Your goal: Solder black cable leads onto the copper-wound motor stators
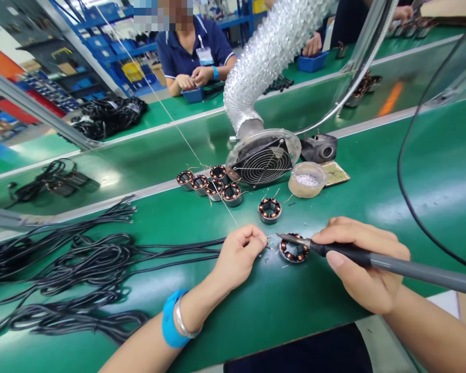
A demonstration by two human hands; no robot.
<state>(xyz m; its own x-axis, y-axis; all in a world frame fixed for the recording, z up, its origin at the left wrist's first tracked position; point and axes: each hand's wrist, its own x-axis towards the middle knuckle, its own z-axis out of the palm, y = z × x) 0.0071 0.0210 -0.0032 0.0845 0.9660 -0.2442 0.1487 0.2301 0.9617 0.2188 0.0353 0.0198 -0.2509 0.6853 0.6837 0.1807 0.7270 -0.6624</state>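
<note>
My right hand [367,259] grips a soldering iron [341,250] like a pen. Its tip lies over a copper-wound motor stator [294,248] on the green bench, close to the fingers of my left hand [243,254]. Those fingers are pinched together on a thin solder wire [228,209] that runs down from above. Black cables [182,249] reach my left hand from the left; whether it also grips their ends is hidden. Another stator [270,210] stands just behind, with fine wire ends sticking up.
Several stators [231,193] cluster before a round fan [264,165] on a silver duct [252,72]. Beside it are a tub of metal shavings [307,180] and a dark holder [319,148]. Cable bundles [89,269] cover the left; a black cord [415,204] hangs right. Co-workers sit opposite.
</note>
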